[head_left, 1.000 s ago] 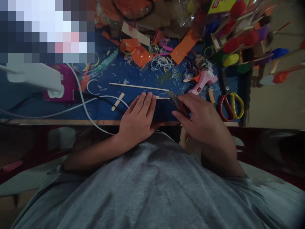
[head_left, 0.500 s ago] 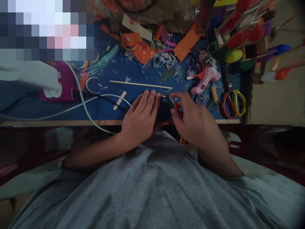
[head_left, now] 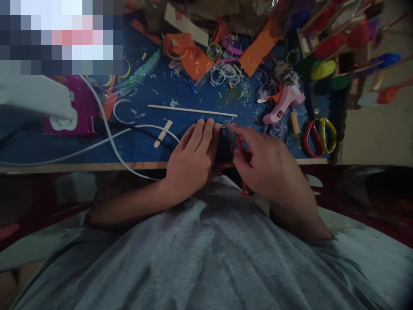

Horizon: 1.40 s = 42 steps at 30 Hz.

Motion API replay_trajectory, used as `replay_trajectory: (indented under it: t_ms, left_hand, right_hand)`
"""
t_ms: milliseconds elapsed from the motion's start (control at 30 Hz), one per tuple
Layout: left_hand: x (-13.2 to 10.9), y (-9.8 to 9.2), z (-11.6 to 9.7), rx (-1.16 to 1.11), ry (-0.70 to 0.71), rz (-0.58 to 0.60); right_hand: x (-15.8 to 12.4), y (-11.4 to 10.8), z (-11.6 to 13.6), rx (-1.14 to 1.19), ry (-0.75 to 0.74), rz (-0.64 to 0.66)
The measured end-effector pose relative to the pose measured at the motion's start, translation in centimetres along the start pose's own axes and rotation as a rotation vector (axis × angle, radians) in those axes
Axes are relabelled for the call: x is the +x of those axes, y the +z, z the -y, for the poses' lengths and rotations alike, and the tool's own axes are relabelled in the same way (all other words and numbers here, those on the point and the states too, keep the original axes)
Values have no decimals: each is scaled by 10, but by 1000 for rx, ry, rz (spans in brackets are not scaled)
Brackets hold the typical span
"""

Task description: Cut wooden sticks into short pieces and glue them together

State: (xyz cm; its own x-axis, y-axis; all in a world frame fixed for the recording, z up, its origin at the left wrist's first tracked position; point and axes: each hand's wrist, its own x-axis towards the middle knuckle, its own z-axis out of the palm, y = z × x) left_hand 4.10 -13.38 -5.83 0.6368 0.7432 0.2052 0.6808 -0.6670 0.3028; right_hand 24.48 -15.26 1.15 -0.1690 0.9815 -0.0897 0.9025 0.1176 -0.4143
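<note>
My left hand (head_left: 193, 157) lies flat on the blue table (head_left: 135, 148), fingers stretched out and pressing down a thin wooden stick whose end shows just past my fingertips. My right hand (head_left: 267, 161) grips a red-handled cutter (head_left: 234, 140), with its grey blade tip right against that stick beside my left fingertips. A longer wooden stick (head_left: 192, 111) lies just beyond both hands. A flat ice-cream stick (head_left: 163, 133) rests left of my left hand.
A pink glue gun (head_left: 284, 103) and red-and-yellow scissors (head_left: 318, 137) lie to the right. Orange paper scraps (head_left: 190, 60), plastic rings and shavings litter the far side. A white cable (head_left: 106, 129) and a magenta box (head_left: 80, 105) sit at left. Coloured stick pieces are piled at the upper right.
My right hand has brought the cutter leftward and nearer, from beside the stick to right against my left fingertips. My left hand stayed pressed down.
</note>
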Motion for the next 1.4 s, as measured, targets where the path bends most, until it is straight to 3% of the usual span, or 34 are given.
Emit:
replay_trajectory:
  t_ms: [633,1033,1400]
  left_hand:
    - [1,2,-1,-102,-38,10]
    - [-1,9,1,5,15,-88]
    - [0,10,-1,30,9,-88]
  right_hand:
    - [1,-2,7,-6,2,-21]
    - [-2,3,9,-34,-49,-30]
    - [-8,5,8,-2,-67,-21]
